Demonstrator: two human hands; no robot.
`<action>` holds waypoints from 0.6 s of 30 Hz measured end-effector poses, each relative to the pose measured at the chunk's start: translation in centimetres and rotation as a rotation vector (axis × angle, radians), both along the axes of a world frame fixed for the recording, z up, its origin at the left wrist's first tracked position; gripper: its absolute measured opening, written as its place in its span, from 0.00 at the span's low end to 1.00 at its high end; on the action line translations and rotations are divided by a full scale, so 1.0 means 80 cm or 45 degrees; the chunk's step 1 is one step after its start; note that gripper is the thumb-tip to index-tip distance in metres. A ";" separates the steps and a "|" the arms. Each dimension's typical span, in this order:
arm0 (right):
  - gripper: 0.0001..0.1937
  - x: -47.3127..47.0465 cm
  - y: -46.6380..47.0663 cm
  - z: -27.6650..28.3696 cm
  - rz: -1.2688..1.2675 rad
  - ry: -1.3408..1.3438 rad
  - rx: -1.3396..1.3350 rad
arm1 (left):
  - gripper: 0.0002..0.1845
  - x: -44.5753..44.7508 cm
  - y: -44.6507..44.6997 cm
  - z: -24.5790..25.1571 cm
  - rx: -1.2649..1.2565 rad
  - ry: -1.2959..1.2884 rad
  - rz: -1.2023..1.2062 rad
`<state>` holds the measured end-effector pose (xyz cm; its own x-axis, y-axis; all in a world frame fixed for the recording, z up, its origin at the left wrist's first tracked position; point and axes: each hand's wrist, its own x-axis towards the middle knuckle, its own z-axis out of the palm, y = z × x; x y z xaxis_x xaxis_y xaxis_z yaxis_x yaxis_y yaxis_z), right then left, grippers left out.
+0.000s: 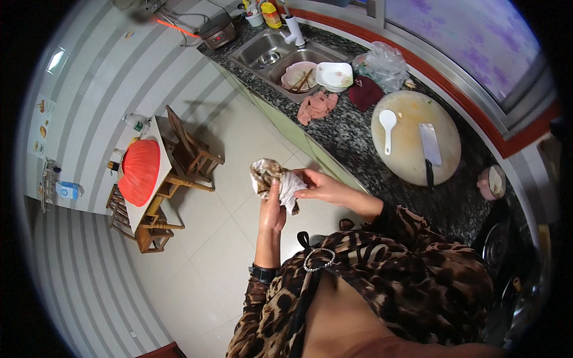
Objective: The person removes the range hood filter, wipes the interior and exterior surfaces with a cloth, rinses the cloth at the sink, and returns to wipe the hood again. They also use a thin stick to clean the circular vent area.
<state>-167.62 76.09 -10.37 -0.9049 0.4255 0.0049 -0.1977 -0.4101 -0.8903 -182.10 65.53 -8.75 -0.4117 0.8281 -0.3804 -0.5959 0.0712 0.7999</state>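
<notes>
A bunched white cloth (290, 190) with brown patches is held over the tiled floor, in front of my body. My left hand (273, 212) grips it from below, with the thumb pressed up along its folds. From the right side, my right hand (320, 184) has its fingers on the cloth's white part. Beyond the right forearm is the dark granite counter (340, 134). A round chopping board (407, 165) lies there, bearing a white rice paddle (387, 127) and a cleaver (430, 143) with a black handle.
A double steel sink (250, 56) holds a pink bowl (297, 74) with chopsticks. Beside it are a white dish (335, 75), a pink rag (317, 107), a maroon cloth (365, 93) and a plastic bag (385, 67). Wooden chairs (192, 143) flank a table with a red food cover (141, 172).
</notes>
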 end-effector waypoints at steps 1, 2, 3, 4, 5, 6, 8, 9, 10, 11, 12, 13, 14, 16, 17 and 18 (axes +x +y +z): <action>0.34 -0.027 0.008 -0.001 0.001 0.042 0.027 | 0.23 -0.021 0.005 -0.003 -0.033 -0.024 0.046; 0.32 -0.053 0.015 -0.002 -0.071 -0.019 0.201 | 0.23 -0.038 0.012 -0.008 -0.019 -0.062 0.089; 0.32 -0.074 0.021 -0.006 -0.073 -0.011 0.257 | 0.25 -0.052 0.015 -0.017 -0.008 -0.102 0.132; 0.31 -0.097 0.031 -0.008 -0.066 -0.006 0.238 | 0.26 -0.070 0.021 -0.023 0.079 -0.190 0.093; 0.29 -0.120 0.042 -0.011 -0.023 -0.048 0.170 | 0.26 -0.092 0.030 -0.029 0.187 -0.290 0.042; 0.27 -0.142 0.054 -0.013 -0.027 -0.009 0.155 | 0.28 -0.114 0.043 -0.036 0.178 -0.310 0.080; 0.27 -0.188 0.080 -0.015 -0.030 -0.056 0.389 | 0.27 -0.168 0.069 -0.048 0.090 -0.250 0.147; 0.28 -0.212 0.096 -0.014 -0.058 -0.038 0.539 | 0.26 -0.198 0.082 -0.053 0.088 -0.196 0.142; 0.28 -0.235 0.110 -0.013 -0.039 -0.089 0.588 | 0.25 -0.230 0.097 -0.057 0.093 -0.242 0.150; 0.28 -0.260 0.131 -0.012 -0.044 -0.084 0.643 | 0.25 -0.261 0.113 -0.059 0.171 -0.232 0.118; 0.28 -0.284 0.153 -0.012 -0.051 -0.050 0.723 | 0.25 -0.294 0.130 -0.059 0.165 -0.242 0.134; 0.27 -0.306 0.178 -0.014 -0.042 -0.096 0.641 | 0.24 -0.328 0.143 -0.057 0.183 -0.243 0.137; 0.26 -0.322 0.207 -0.018 -0.079 -0.149 0.560 | 0.24 -0.361 0.156 -0.053 0.210 -0.261 0.180; 0.23 -0.344 0.272 -0.032 -0.220 -0.273 0.550 | 0.22 -0.428 0.182 -0.041 0.162 -0.245 0.235; 0.20 -0.346 0.305 -0.043 -0.325 -0.324 0.594 | 0.22 -0.457 0.193 -0.036 0.207 -0.241 0.209; 0.18 -0.346 0.336 -0.057 -0.415 -0.431 0.472 | 0.21 -0.485 0.207 -0.034 0.118 -0.257 0.270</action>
<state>-195.30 102.97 -14.96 -0.7050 0.7067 -0.0595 0.0585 -0.0257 -0.9980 -220.93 82.11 -11.48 -0.5028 0.7670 -0.3986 -0.7371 -0.1396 0.6612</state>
